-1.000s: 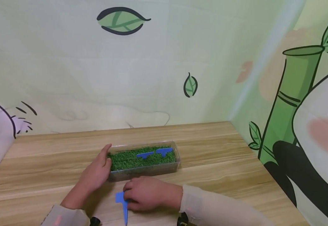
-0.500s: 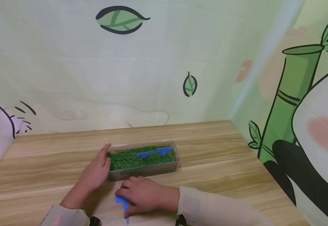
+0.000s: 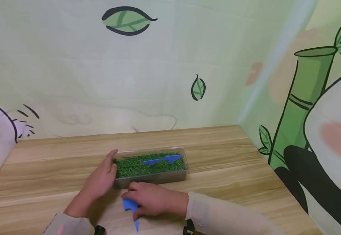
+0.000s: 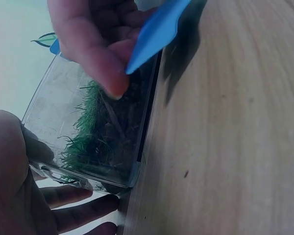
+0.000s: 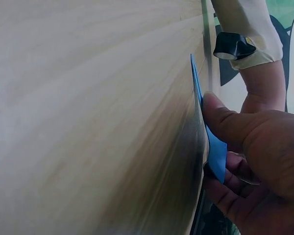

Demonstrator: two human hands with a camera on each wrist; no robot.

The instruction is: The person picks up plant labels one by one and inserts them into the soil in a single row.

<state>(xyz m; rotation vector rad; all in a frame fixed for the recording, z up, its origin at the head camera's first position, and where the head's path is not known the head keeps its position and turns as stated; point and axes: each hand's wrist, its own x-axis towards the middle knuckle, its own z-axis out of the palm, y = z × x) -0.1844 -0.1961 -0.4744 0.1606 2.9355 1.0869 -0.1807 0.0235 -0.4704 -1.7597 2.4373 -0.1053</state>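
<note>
A clear rectangular box (image 3: 151,178) holds green artificial-looking grass, with two blue T-shaped plant labels (image 3: 172,158) standing in it at the right half. My left hand (image 3: 100,178) holds the box's left end; in the left wrist view its thumb (image 4: 36,147) lies over the rim, with its fingers (image 4: 71,196) outside the end wall. In front of the box, my right hand (image 3: 151,199) pinches another blue plant label (image 3: 130,205). Its narrow pointed stem hangs toward the person, just above or on the table; part of its head is covered by the hand.
The box stands on a light wood-grain table (image 3: 217,169). Behind is a pale wall covering (image 3: 147,81) with printed leaves, and a printed panda and bamboo stalk (image 3: 311,85) run along the right side.
My right hand has shifted its fingers on the blue plant label, from its head to a pinch along the stem, and the label has tilted. My left hand and the box keep their place.
</note>
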